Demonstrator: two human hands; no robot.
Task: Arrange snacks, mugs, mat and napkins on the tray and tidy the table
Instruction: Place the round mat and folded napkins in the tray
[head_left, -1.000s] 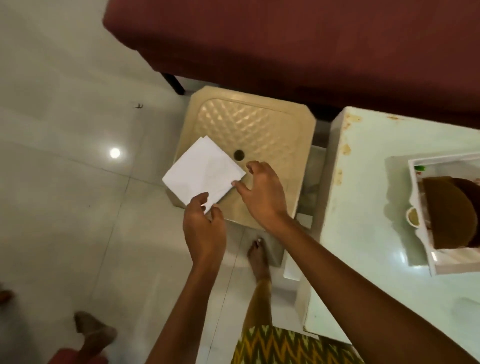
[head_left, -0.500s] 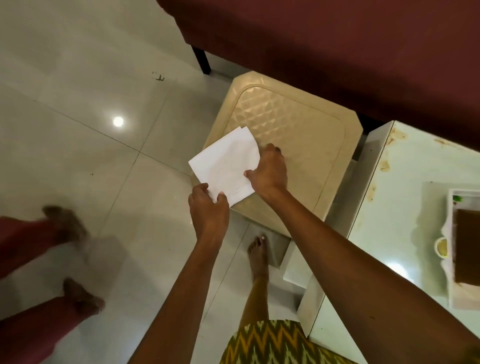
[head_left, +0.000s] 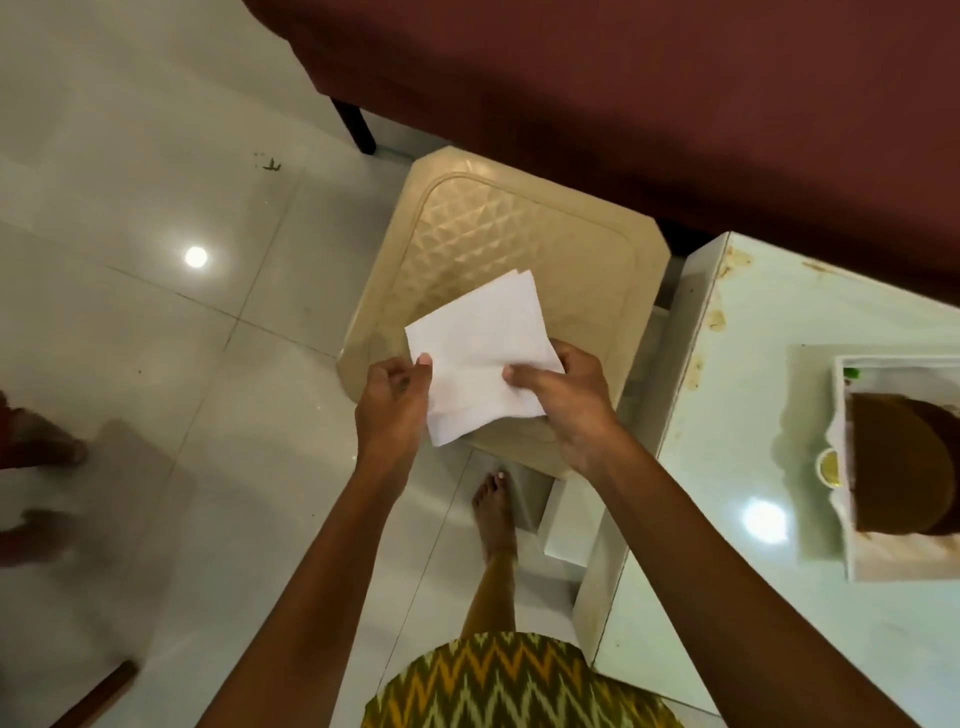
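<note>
On our right stands the table (head_left: 753, 597), with the tray (head_left: 840, 405) on it and a brown mat (head_left: 893, 467) already lying in the tray. Before us is the plastic stool (head_left: 519, 244). Over its near edge we hold the napkins (head_left: 483, 353), a thin white stack of a few sheets, well apart from the tray. We judge them very light, soft and limp, apt to slide apart or crease, so they want holding at opposite edges, sheets kept squared. Our left hand (head_left: 395, 410) pinches the left edge, thumb on top. Our right hand (head_left: 566, 400) grips the right edge, thumb on top, fingers curled beneath.
</note>
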